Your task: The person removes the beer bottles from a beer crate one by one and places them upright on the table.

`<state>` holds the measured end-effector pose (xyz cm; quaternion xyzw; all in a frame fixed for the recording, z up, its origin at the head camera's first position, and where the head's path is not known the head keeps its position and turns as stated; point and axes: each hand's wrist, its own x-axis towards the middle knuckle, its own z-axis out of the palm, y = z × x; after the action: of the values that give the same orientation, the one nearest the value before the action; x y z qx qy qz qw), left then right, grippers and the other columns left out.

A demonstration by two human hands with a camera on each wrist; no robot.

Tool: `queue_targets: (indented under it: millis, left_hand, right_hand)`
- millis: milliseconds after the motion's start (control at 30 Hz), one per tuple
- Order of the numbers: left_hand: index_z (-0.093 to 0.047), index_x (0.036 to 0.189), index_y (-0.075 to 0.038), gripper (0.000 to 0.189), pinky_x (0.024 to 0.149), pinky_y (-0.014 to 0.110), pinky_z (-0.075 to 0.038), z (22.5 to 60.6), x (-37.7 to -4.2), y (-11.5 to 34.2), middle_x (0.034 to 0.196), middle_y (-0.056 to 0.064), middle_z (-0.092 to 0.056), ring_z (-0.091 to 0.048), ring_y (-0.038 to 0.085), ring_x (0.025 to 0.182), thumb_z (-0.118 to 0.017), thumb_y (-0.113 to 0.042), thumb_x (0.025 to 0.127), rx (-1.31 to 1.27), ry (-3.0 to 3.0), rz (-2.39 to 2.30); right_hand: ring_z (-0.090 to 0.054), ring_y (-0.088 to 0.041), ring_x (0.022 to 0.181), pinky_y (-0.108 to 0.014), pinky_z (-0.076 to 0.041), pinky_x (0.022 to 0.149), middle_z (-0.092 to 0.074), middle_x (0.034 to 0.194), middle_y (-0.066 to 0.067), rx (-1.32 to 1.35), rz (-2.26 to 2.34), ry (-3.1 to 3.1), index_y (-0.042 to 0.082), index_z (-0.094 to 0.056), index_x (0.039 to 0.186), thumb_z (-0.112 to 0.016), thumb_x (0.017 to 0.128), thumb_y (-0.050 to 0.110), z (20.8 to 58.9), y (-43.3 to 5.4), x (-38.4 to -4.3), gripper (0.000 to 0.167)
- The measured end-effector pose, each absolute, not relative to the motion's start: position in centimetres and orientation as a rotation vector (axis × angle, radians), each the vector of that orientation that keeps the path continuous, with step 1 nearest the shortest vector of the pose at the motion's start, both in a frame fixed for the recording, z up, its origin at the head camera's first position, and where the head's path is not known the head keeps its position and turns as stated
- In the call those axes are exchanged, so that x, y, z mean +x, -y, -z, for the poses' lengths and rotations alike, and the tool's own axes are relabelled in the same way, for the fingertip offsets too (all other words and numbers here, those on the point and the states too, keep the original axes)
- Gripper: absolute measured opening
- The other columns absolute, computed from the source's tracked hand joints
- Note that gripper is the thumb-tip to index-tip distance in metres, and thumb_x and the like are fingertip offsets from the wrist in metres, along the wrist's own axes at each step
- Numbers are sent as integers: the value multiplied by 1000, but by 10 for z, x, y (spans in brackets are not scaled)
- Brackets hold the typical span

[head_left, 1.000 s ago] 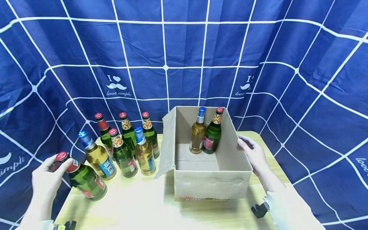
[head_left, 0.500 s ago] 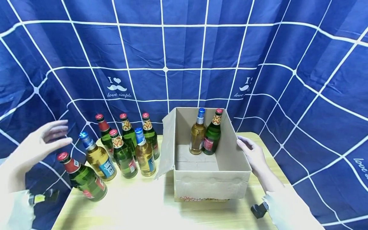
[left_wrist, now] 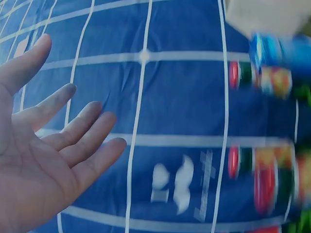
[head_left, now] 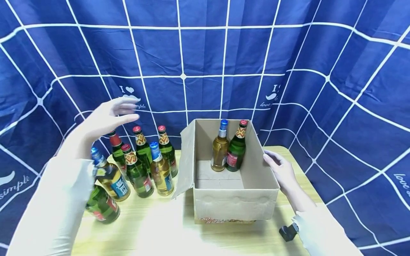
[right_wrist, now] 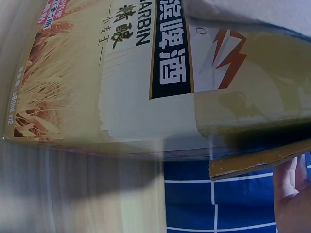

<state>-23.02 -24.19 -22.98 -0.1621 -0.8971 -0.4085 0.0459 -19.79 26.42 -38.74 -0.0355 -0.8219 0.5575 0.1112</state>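
Note:
My left hand (head_left: pixel 107 119) is raised above the bottles on the left, holding nothing; its fingers are spread in the left wrist view. Below it stands a group of beer bottles. Green ones with red caps include a front green bottle (head_left: pixel 105 206), partly hidden by my sleeve, and a middle green bottle (head_left: pixel 139 177). Two amber bottles have blue caps: one amber bottle (head_left: pixel 116 183) is partly behind the sleeve, another amber bottle (head_left: pixel 161 176) is nearer the box. At right, my right hand (head_left: pixel 282 172) grips the right edge of the cardboard box (head_left: pixel 235 204).
Inside the box, an amber bottle (head_left: pixel 220 153) and a green bottle (head_left: pixel 236 153) stand at the back. A torn flap (head_left: pixel 185 160) sticks out on the box's left. The wooden table (head_left: pixel 141 227) meets a blue curtain (head_left: pixel 205 53) with white lines.
My left hand has let go of the front green bottle, lifted off it and moved up and right over the bottle group. The right hand has stayed at the box.

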Motion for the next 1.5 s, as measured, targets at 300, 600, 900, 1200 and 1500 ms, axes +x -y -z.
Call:
queue_targets:
  millis: [300,600,900,1200,1500]
  left_hand:
    - [-53,133,-11,52,98,41,-41,229,-279,147,126,13,-58,-56,24,115,-69,-31,88,-715,2714,1344]
    - [-56,130,-7,48,95,32,-42,241,-308,64,122,16,-60,-56,22,113,-68,-27,87,-788,2750,1407]
    - [-57,127,-1,50,94,32,-43,287,-327,18,124,15,-60,-57,25,112,-69,-29,88,-520,2760,1498]
    - [-46,138,-2,61,100,35,-39,322,-329,-7,137,16,-49,-46,29,124,-68,-29,88,-415,2822,1563]
    - [-15,152,-7,82,109,32,-26,342,-338,-19,149,18,-33,-31,26,136,-67,-14,89,-491,2675,1872]
  right_hand:
    - [-53,4,92,-13,-41,80,-59,97,23,-94,-1637,2420,2,-56,131,-60,94,35,388,-264,-199,50]
    - [-53,4,92,-14,-42,80,-59,98,23,-112,-1640,2432,3,-55,133,-59,94,36,387,-266,-199,51]
    - [-53,5,93,-13,-41,81,-59,98,24,-96,-1629,2429,3,-55,133,-59,94,35,388,-268,-199,50]
    - [-53,3,93,-12,-40,81,-58,94,26,-86,-1608,2417,0,-56,130,-60,94,37,390,-266,-199,52]
    - [-55,2,91,-13,-42,80,-60,95,24,-82,-1645,2396,0,-55,130,-60,94,36,390,-264,-200,52]
